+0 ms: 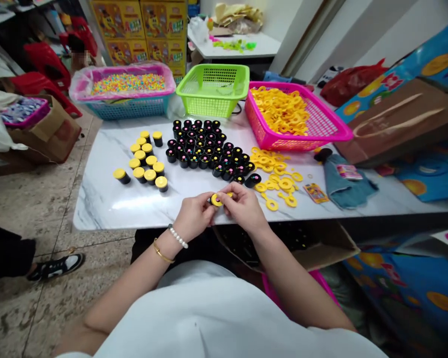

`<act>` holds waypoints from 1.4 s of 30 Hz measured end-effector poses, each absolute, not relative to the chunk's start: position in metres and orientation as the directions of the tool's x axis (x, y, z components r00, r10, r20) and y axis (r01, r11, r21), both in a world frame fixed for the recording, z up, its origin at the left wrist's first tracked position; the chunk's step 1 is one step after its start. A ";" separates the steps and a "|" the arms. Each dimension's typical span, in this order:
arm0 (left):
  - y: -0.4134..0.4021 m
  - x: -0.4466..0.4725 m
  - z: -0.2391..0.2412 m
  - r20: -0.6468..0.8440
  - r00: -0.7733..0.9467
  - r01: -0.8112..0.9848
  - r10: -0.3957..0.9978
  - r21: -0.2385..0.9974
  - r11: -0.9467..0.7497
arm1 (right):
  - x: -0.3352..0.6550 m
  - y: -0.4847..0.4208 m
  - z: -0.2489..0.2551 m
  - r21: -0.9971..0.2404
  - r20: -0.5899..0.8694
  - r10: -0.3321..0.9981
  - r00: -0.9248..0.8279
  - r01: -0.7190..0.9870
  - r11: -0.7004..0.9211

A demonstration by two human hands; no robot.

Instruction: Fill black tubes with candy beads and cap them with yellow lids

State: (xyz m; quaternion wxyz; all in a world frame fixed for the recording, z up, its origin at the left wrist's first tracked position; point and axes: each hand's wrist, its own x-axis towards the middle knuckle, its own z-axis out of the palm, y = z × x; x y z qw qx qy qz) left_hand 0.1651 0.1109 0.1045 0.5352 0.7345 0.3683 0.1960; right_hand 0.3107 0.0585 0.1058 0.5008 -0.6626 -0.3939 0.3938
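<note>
My left hand (194,215) and my right hand (243,208) meet at the near edge of the white marble table (108,199). Together they pinch a small black cup with a yellow ring cap (217,200) on it. Just beyond my hands stands a dense cluster of open black cups (205,146). To their left are several black cups with yellow caps (146,161). Loose yellow rings (276,174) lie scattered to the right of my hands.
A pink basket of yellow rings (294,117), a green basket (212,89) and a blue basket of coloured beads (129,89) line the far side. A brown bag (403,122) and denim piece (345,181) lie right. Another person's shoe (56,266) is on the floor left.
</note>
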 end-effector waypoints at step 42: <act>0.118 0.167 0.115 -0.204 0.672 0.340 0.712 0.939 -0.052 | 0.307 0.054 0.103 -0.849 0.177 0.908 0.379 0.526 -0.053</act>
